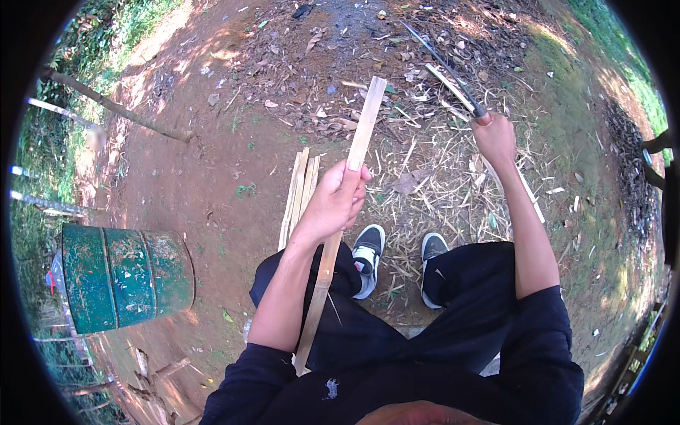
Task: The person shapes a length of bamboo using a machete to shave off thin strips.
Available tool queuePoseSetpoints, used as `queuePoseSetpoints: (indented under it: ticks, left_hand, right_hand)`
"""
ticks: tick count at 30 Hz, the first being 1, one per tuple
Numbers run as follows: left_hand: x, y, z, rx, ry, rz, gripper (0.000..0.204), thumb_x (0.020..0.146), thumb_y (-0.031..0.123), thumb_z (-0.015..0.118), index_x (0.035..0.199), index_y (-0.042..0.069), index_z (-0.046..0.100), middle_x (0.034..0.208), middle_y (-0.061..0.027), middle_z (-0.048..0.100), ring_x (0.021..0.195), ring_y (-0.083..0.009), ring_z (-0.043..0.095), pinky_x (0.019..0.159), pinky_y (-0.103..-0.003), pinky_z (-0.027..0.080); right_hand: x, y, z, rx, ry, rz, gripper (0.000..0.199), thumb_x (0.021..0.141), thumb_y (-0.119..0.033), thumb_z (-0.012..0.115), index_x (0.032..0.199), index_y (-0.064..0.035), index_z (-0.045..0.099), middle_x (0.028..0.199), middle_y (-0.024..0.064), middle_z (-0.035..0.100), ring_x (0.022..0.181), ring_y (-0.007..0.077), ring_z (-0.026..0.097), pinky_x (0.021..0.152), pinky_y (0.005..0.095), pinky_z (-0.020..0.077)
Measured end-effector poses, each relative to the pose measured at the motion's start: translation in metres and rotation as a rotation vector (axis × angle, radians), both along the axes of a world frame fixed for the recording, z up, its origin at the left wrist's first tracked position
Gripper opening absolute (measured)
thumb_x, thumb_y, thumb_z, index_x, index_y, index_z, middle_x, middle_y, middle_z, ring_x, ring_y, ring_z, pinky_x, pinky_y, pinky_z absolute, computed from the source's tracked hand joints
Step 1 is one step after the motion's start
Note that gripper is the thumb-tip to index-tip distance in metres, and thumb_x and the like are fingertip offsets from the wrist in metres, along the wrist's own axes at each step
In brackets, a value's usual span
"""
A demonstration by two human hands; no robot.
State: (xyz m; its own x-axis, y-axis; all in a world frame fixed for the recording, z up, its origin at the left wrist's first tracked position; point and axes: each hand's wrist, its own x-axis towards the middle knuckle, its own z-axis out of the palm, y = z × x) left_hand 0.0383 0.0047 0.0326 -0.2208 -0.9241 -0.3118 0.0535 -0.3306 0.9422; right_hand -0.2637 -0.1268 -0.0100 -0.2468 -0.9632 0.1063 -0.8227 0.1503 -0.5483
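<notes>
My left hand (334,200) is closed around a long, flat bamboo strip (367,124). The strip slants upright, its pale far end above my fingers and its lower end beside my left forearm near my lap. In my right hand (497,140) is a machete (440,62), gripped by its handle. Its long dark blade points away to the upper left, apart from the strip. Several split bamboo strips (296,198) lie on the ground just beyond my left knee. A narrow bamboo piece (448,86) lies on the ground next to the blade.
Pale shavings (439,191) cover the dirt in front of my shoes (370,258). A worn green metal drum (127,276) is at the left. Behind it a thin wooden pole (120,108) leans over the ground. Dry leaves (312,78) are scattered farther off.
</notes>
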Motion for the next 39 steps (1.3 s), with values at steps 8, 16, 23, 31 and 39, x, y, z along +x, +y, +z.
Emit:
queuePoseSetpoints:
  ticks: [8, 16, 23, 31, 39]
  left_hand:
    - [-0.010, -0.004, -0.001, 0.029, 0.013, -0.027, 0.033, 0.109, 0.036, 0.033, 0.103, 0.007, 0.048, 0.066, 0.0053, 0.034, 0.041, -0.0014, 0.029, 0.033, -0.020, 0.026]
    - [-0.025, 0.006, 0.001, 0.029, 0.045, -0.132, 0.032, 0.108, 0.037, 0.034, 0.098, 0.009, 0.046, 0.065, 0.0059, 0.034, 0.042, -0.0014, 0.028, 0.034, -0.020, 0.026]
    - [-0.041, 0.019, 0.001, 0.028, 0.115, -0.269, 0.031, 0.108, 0.036, 0.035, 0.099, 0.009, 0.046, 0.064, 0.0065, 0.034, 0.043, -0.0012, 0.031, 0.035, -0.020, 0.027]
    - [-0.028, 0.000, -0.007, 0.028, 0.039, -0.126, 0.033, 0.109, 0.035, 0.033, 0.103, 0.006, 0.047, 0.066, 0.0058, 0.036, 0.043, -0.0011, 0.030, 0.034, -0.019, 0.027]
    - [-0.025, 0.001, -0.010, 0.032, -0.035, -0.087, 0.031, 0.108, 0.036, 0.034, 0.101, 0.008, 0.046, 0.065, 0.0063, 0.034, 0.043, -0.0015, 0.031, 0.034, -0.020, 0.026]
  right_hand:
    - [0.038, 0.032, 0.001, -0.341, -0.069, 0.606, 0.014, 0.079, -0.012, 0.062, 0.066, -0.0066, 0.058, 0.049, 0.0065, 0.053, 0.044, 0.0186, 0.054, 0.047, 0.0354, 0.0458]
    - [0.059, 0.044, 0.009, -0.569, 0.254, 0.726, 0.011, 0.064, -0.009, 0.060, 0.065, -0.0089, 0.049, 0.054, 0.0064, 0.056, 0.047, 0.0265, 0.059, 0.046, 0.0403, 0.0466]
    - [-0.058, -0.042, -0.033, 0.067, 0.111, -0.235, 0.040, 0.093, -0.030, 0.047, 0.091, 0.0009, 0.071, 0.083, 0.0244, 0.070, 0.083, 0.0385, 0.071, 0.076, 0.0503, 0.0551]
    - [-0.010, -0.008, -0.006, -0.043, -0.075, 0.017, 0.027, 0.088, -0.022, 0.052, 0.081, -0.0010, 0.068, 0.066, 0.0180, 0.065, 0.063, 0.0284, 0.066, 0.065, 0.0436, 0.0531]
    - [0.034, 0.020, -0.011, -0.382, 0.078, 0.537, 0.014, 0.071, -0.009, 0.061, 0.062, -0.0078, 0.051, 0.048, 0.0073, 0.050, 0.043, 0.0241, 0.055, 0.046, 0.0382, 0.0427]
